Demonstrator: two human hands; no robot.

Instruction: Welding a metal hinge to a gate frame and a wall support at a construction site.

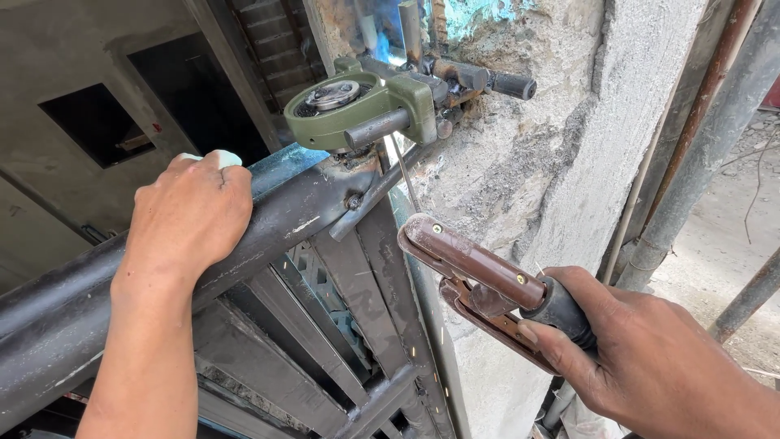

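Observation:
My left hand (pixel 191 215) rests on top of a dark steel gate rail (pixel 284 218), fingers curled over its far side, with a bit of pale material under the fingertips. My right hand (pixel 642 358) grips the black handle of a brown welding electrode holder (pixel 471 272). A thin welding rod (pixel 404 180) runs up from its jaws to the joint where the rail meets a small bracket (pixel 357 199). Just above the joint lies a green angle grinder (pixel 357 104) on top of the gate.
A rough concrete pillar (pixel 536 162) stands right behind the gate's end. Rusty pipes (pixel 691 138) run down beside the pillar at right. Dark diagonal gate bars (pixel 325 325) fall away below the rail. A grey wall with dark openings (pixel 97 122) is at left.

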